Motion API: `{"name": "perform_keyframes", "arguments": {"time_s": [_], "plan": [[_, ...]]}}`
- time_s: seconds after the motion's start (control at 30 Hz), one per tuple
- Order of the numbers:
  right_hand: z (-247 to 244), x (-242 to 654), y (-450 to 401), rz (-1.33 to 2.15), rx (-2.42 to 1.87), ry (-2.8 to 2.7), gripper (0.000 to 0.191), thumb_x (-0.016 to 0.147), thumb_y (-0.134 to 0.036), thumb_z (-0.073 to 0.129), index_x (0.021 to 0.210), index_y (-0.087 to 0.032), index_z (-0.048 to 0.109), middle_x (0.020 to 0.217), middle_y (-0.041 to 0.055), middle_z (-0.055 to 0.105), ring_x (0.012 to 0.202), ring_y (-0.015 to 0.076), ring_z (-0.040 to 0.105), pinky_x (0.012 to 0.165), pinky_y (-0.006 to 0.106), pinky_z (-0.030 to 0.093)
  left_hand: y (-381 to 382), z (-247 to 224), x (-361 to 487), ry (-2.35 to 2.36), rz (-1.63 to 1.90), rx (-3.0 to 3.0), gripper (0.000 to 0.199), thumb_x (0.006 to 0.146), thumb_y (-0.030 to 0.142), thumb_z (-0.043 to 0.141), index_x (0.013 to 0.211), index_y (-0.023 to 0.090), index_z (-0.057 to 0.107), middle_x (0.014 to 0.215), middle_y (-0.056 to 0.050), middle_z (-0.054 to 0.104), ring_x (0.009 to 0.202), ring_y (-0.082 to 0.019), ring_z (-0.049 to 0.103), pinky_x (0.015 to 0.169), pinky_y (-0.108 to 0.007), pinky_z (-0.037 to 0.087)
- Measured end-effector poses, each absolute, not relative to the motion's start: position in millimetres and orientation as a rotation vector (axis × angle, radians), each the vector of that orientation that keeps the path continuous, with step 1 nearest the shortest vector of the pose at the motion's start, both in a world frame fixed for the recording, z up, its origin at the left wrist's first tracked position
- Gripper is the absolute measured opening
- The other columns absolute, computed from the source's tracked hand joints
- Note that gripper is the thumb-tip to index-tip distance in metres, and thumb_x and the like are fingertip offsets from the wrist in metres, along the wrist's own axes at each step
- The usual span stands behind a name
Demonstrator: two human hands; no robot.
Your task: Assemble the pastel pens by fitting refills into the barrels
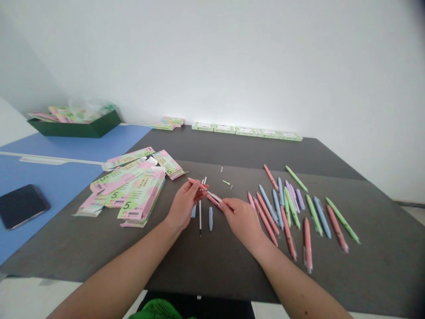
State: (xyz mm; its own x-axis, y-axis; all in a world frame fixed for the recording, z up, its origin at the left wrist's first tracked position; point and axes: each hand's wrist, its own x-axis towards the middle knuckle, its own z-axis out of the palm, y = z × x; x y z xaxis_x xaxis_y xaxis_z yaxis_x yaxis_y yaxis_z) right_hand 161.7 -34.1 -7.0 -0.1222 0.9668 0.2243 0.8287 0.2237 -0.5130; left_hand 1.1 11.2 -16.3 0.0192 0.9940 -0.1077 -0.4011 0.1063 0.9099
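My left hand (183, 204) is closed on a pink pen barrel (195, 182), its tip pointing up and left. Pinched in the fingers of my right hand (243, 221) is a slim white pen refill (214, 196), which reaches across to the left fingers. Another pink pen piece (212, 200) shows just below the refill by the right fingertips. On the table under my hands lie a loose white refill (200, 219) and a short blue pen barrel (210, 219). A second blue piece (193, 212) is partly hidden by my left hand.
Several pink, blue, green and purple pens (288, 204) lie spread to the right. Flattened pen boxes (139, 199) are piled at left. White-green boxes (245, 131) line the table's back. A phone (23, 206) and a dark green tray (66, 129) sit on the blue surface.
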Motion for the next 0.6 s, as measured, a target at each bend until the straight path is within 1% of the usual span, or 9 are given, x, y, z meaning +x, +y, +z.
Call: {"name": "perform_keyframes", "arguments": {"time_s": [0.17,0.33,0.4,0.5,0.6], "plan": [[-5.9,162.8,-33.0,0.399,-1.687,-1.967,0.035,0.094,-0.033,0.042,0.074,-0.024,0.069,0.074,0.002,0.069,0.071,0.0173,0.061,0.058,0.025,0.032,20.8,-13.5,-9.8,0.973,1.425,0.747,0.023,0.072,0.034,0.07,0.071,0.013,0.061,0.082,-0.003,0.066,0.062,-0.006,0.057,0.065,-0.019,0.047],[-7.6,165.2,-33.1,0.429,-1.654,-1.915,0.03,0.092,-0.03,0.043,0.076,-0.024,0.068,0.074,0.0015,0.068,0.072,0.0177,0.061,0.059,0.025,0.032,22.3,-11.2,-14.0,0.981,1.462,0.751,0.026,0.071,0.038,0.07,0.071,0.014,0.06,0.083,-0.003,0.067,0.062,-0.007,0.057,0.065,-0.02,0.046],[-8.7,166.8,-32.3,0.447,-1.639,-1.887,0.031,0.092,-0.03,0.042,0.074,-0.023,0.066,0.072,0.0012,0.067,0.069,0.0172,0.06,0.057,0.025,0.031,21.5,-9.3,-15.5,1.042,1.416,0.908,0.026,0.073,0.041,0.068,0.073,0.016,0.06,0.085,-0.004,0.067,0.066,-0.009,0.059,0.067,-0.022,0.046],[-9.9,169.8,-30.2,0.443,-1.661,-1.825,0.034,0.092,-0.031,0.04,0.068,-0.022,0.063,0.066,0.0012,0.064,0.064,0.0168,0.056,0.055,0.025,0.029,18.5,-5.4,-17.3,1.17,1.258,1.324,0.024,0.077,0.042,0.063,0.072,0.018,0.062,0.082,-0.003,0.068,0.072,-0.015,0.061,0.071,-0.026,0.045],[-10.5,173.1,-28.1,0.436,-1.68,-1.763,0.035,0.091,-0.033,0.04,0.065,-0.021,0.06,0.064,0.001,0.062,0.063,0.0168,0.055,0.055,0.025,0.029,15.4,-3.1,-18.3,1.297,1.088,1.647,0.021,0.079,0.039,0.06,0.071,0.021,0.064,0.071,0.0,0.066,0.066,-0.017,0.058,0.065,-0.026,0.041]]}}
